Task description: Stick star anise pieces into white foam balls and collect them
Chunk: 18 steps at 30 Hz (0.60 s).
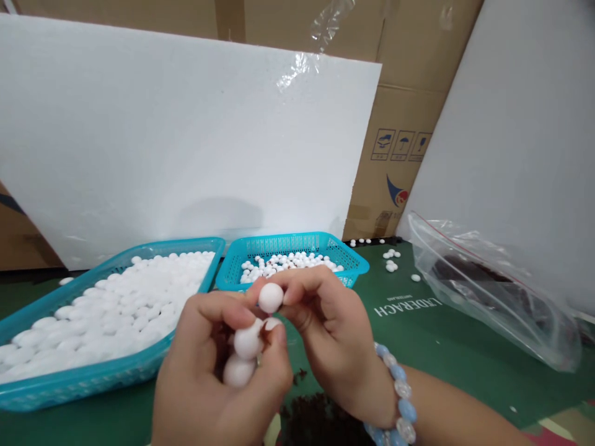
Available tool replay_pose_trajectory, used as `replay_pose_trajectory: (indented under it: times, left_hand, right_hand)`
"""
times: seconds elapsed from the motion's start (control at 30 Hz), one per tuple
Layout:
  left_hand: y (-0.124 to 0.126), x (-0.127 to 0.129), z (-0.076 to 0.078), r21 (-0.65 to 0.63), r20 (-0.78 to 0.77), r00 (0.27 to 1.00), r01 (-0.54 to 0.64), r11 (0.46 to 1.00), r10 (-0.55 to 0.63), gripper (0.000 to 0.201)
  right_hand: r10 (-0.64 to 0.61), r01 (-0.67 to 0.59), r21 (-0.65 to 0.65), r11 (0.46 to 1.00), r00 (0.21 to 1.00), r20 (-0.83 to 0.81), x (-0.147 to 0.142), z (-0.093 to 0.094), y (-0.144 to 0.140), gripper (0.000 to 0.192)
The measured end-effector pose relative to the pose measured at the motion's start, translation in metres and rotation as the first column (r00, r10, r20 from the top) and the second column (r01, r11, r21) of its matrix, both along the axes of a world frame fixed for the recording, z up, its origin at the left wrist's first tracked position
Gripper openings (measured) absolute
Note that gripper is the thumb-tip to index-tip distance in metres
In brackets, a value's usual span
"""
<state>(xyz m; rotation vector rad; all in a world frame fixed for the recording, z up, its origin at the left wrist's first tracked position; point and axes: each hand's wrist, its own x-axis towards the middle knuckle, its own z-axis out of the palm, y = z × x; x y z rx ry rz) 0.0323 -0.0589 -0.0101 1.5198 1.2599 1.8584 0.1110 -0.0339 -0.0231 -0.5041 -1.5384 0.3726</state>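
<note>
The place looked like a small packing or assembly workshop rather than a home. Brown shipping cartons (pixel 409 130) printed with handling symbols stood stacked along the back, with large white foam boards (pixel 186 142) leaning against them. A green work mat (pixel 446 347) covered the table, and teal plastic baskets (pixel 69 378) held white beads in bulk. A clear zip bag (pixel 488 291) of dark material lay at the right.

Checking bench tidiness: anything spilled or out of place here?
Yes. A few white beads lie loose on the green mat, right of the small basket, near the cardboard boxes. Dark crumbs are scattered below the hands. The beads in both baskets look contained.
</note>
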Motion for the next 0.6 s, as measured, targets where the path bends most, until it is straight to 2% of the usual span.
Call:
replay_pose_trajectory:
  times: [0.07, 0.17, 0.4, 0.6]
  left_hand:
    - [-0.0031, 0.0028, 0.0013, -0.039, 0.014, 1.0, -0.02, 0.999, 0.021, 0.014]
    - [-0.0022, 0.0034, 0.0004, 0.028, 0.007, 1.0, -0.027, 0.999, 0.027, 0.014]
    - [0.0047, -0.0019, -0.0054, 0.162, -0.058, 0.998, -0.027, 0.986, 0.036, 0.013]
    - [0.004, -0.0018, -0.0077, 0.174, -0.057, 0.998, -0.024, 0.985, 0.034, 0.013]
  right_hand:
    - [0.04, -0.04, -0.024, 0.999, 0.999, -0.007, -0.0004, 0.0002, 0.0, 0.011]
    - [0.103, -0.106, -0.048, 0.993, 0.993, -0.056, -0.0012, 0.0006, -0.0002, 0.011]
    - [0.032, -0.038, -0.063, 0.997, 0.996, -0.084, -0.0024, 0.0004, -0.0005, 0.012]
    - [0.034, -0.038, -0.049, 0.998, 0.997, -0.071, -0.0003, 0.0011, -0.0025, 0.013]
